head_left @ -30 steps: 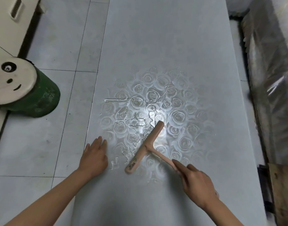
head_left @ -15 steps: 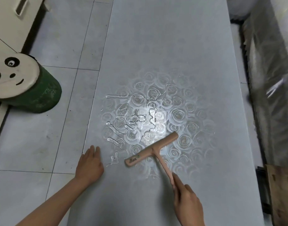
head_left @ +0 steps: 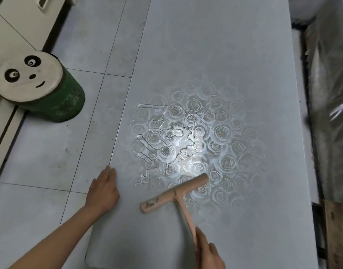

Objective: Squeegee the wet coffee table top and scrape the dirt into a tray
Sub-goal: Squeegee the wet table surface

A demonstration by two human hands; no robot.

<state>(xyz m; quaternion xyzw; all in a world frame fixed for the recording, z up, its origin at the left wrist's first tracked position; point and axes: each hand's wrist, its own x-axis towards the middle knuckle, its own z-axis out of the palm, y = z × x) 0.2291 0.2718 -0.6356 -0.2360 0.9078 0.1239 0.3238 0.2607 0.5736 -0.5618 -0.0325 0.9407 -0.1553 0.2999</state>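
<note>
Your right hand point(head_left: 207, 254) grips the pink T-shaped squeegee point(head_left: 175, 193), label unreadable, on the wet rose-patterned table top point(head_left: 225, 74); your left hand point(head_left: 103, 190) lies flat.

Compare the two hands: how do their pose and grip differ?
The left hand lies flat, fingers straight, on the table top's left edge; the right hand curls round the squeegee handle. The left hand holds nothing; the right hand holds the tool. Both are at the table's near end.

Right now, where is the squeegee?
Head view, lower centre: the squeegee sits on the table just nearer than the water streaks, right of the left hand resting at the table's edge, its handle held by the right hand.
</note>
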